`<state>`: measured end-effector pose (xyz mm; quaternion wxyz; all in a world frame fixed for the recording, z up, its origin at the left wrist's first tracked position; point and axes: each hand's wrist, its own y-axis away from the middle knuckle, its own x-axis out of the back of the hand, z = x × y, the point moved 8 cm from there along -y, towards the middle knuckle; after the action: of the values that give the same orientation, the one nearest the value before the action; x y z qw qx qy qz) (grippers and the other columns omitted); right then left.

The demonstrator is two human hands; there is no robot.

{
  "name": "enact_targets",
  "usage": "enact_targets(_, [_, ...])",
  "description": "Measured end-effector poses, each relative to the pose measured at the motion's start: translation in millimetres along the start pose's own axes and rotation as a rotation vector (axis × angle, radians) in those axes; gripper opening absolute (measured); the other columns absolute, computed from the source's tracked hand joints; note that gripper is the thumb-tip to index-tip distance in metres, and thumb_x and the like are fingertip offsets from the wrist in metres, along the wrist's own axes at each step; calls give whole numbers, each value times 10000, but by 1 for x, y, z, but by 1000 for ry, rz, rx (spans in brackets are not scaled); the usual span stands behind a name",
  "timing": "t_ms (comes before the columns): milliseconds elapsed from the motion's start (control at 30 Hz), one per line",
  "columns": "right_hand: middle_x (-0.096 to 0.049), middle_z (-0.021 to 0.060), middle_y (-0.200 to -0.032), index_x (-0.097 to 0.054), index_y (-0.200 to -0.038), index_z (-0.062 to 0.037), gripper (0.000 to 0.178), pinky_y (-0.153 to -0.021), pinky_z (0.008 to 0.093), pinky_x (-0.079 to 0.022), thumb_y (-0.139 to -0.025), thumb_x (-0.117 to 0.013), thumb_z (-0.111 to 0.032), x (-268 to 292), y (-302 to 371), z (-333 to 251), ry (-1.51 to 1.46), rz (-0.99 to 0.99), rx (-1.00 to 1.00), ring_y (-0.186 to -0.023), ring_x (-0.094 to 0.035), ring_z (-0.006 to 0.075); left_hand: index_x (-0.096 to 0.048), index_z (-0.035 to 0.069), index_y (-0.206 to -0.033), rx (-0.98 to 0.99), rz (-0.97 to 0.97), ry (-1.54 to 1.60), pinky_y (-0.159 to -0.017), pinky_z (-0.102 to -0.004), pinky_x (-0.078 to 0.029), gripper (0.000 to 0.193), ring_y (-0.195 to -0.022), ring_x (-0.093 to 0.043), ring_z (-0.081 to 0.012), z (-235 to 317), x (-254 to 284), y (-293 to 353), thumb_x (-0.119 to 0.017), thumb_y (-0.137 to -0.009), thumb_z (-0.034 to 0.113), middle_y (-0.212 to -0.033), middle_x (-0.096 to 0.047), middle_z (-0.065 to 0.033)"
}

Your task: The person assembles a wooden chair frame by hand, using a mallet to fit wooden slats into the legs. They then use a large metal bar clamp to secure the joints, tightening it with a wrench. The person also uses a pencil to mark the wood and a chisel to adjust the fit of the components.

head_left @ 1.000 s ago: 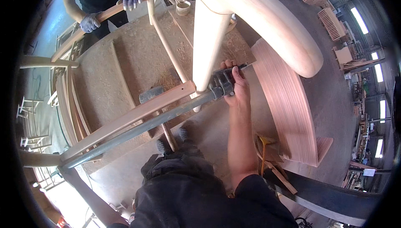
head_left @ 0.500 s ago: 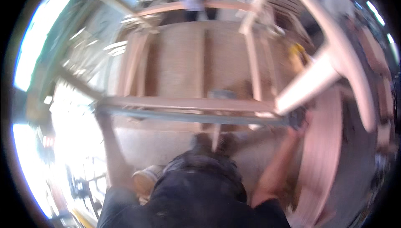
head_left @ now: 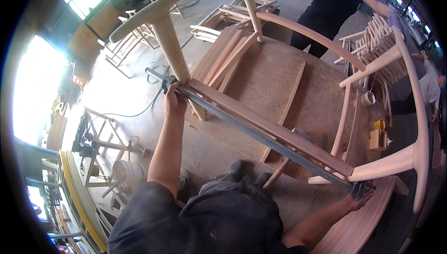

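The left hand (head_left: 173,99) was closed around the bar clamp (head_left: 260,137) near one end, the right hand (head_left: 358,203) supported the other, finger closure undeterminable, and the clamp, lying along the chair frame's (head_left: 168,42) near rail (head_left: 251,115), appeared liable to slip and mar it if held unevenly, above a dusty work surface (head_left: 274,75) in a workshop with stacked frames (head_left: 382,44).

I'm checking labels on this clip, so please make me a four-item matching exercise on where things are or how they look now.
Column one:
1. Left hand
2. Right hand
3. Clamp bar
4. Bucket

Column two:
A. Whitish, toward the picture's lower left
B. At the right-hand end of the clamp
C. Grey, running alongside a reddish wooden rail
D. Gripping the clamp beside a pale wooden leg

Pairs: 1-D, 2-B, 3-C, 4-A
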<state>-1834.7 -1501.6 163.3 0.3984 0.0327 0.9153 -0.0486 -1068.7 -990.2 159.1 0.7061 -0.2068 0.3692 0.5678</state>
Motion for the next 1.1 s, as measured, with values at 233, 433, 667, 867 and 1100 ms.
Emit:
enact_targets(233, [-549, 169, -1456, -489, -1453, 9, 468, -1140, 414, -412, -1061, -481, -246, -11, 15, -34, 331, 199, 298, -1274, -561, 271, -590, -38, -1096, -86, 137, -161, -865, -320, -525, 234, -977, -666, -233, 5, 9, 20, -631, -906, 92, -1014, -682, -117])
enact_targets(433, [-727, 193, -1110, -646, -1250, 77, 337, -901, 369, -568, -1027, -497, -127, 3, 4, -72, 778, 329, 547, -949, -684, 263, -411, -31, -1435, -877, 234, -1298, -1113, -430, -387, 728, -1262, -535, -347, 19, -97, 151, -732, -807, 146, -1337, -552, -213])
enact_targets(667, [-706, 217, -1135, -634, -1322, 20, 366, -806, 373, -589, -1046, -444, -128, -89, -20, -98, 1217, -15, 529, -928, -704, 253, -435, -14, -1442, -543, -1233, -1295, -1134, -507, -384, 1013, -1303, -499, -412, -113, -300, 225, -917, -654, 400, -1383, -543, -219])
enact_targets(867, [-642, 166, -997, -594, -1242, -12, 282, -742, 328, -544, -1043, -500, -189, -107, -83, -55, 1665, -211, -88, -794, -633, 206, -560, 27, -1250, -557, -1422, -1590, -855, -375, -457, 485, -982, -596, -257, -236, -312, 294, -657, -858, 296, -1037, -616, -96])
enact_targets(1100, [-558, 93, -872, -573, -1088, -65, 195, -676, 278, -481, -1042, -534, -250, -91, -88, 29, 1727, -526, -1038, -704, -553, 161, -588, 73, -1035, -626, -1268, -1514, -853, -408, -451, 366, -959, -582, -275, -223, -312, 294, -716, -729, 229, -969, -601, -87])
